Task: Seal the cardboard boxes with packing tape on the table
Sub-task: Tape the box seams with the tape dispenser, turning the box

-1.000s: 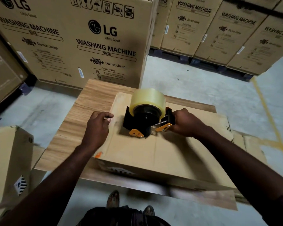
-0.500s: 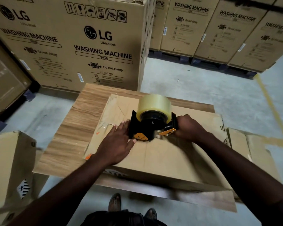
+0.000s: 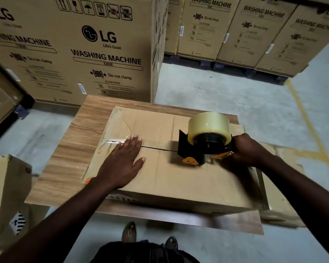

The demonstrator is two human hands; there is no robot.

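Head view looks down on a flat brown cardboard box (image 3: 179, 177) lying on a wood-grain surface (image 3: 78, 133), its near edge close to the surface's near edge. A dark seam (image 3: 156, 148) between the box's top flaps runs left to right. At the seam's left end a strip of clear tape (image 3: 112, 141) lies stuck over the box edge. The left hand (image 3: 122, 162) rests flat on the box top, fingers (image 3: 135, 139) straight and together, their tips at the seam just right of the strip. Further right, a black tape dispenser with orange tabs (image 3: 190, 149) sits on the seam, carrying a thick roll of clear packing tape (image 3: 207, 126). The right hand (image 3: 249, 149) grips the dispenser's handle with curled fingers. Beyond the surface stand large printed washing-machine cartons (image 3: 103, 54) on a grey concrete floor (image 3: 226, 97) marked by a yellow line (image 3: 311, 133). Another brown carton (image 3: 6, 196) stands near left.
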